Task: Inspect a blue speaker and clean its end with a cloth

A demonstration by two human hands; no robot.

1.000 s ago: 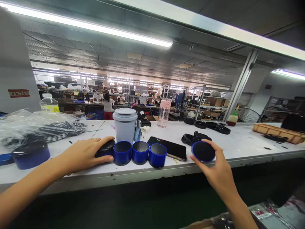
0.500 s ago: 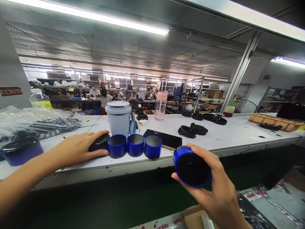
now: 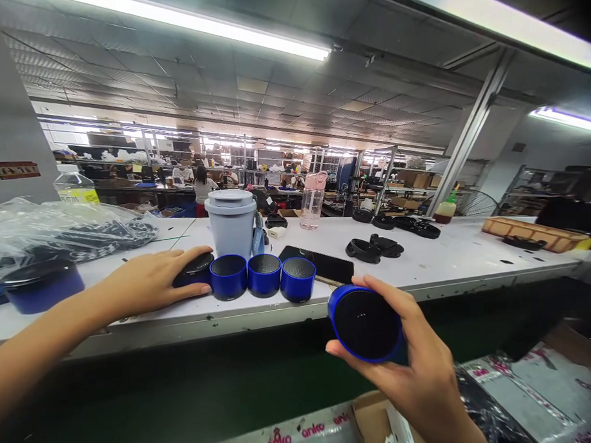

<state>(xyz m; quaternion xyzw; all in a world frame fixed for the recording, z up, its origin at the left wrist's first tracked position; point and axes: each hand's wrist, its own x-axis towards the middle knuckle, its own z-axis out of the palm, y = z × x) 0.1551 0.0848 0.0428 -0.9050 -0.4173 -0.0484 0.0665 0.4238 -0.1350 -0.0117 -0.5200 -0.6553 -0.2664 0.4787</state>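
Left hand (image 3: 137, 285): your thumb and forefinger sit narrowly round the end cylinder (image 3: 194, 270), close to the front edge of the tabletop (image 3: 451, 251); press lightly, just enough to steady it without nudging its neighbour.
Right hand (image 3: 414, 359): your fingers hold the raised cylinder (image 3: 364, 326) off the tabletop, on your side of its front edge, black face tilted towards you; best keep your grip on the blue sides, off that face, and clear of the edge.
Far-left cylinder (image 3: 40, 287): one, near the front edge.
Clear bag (image 3: 67, 226): one, behind that.
Row cylinders (image 3: 264, 282): three, upright, side by side along the front edge; six cylinders in all.
Lidded cup (image 3: 232, 224): one, behind the row.
Pink-lidded bottle (image 3: 312, 205): one, by the back edge.
Phone (image 3: 329, 265): one, behind the row's right end.
Black parts (image 3: 363, 250): two, between front and back edges.
Black discs (image 3: 383, 222): several at the back edge; you cannot count them surely.
Tray (image 3: 558, 241): one, towards the right edge.
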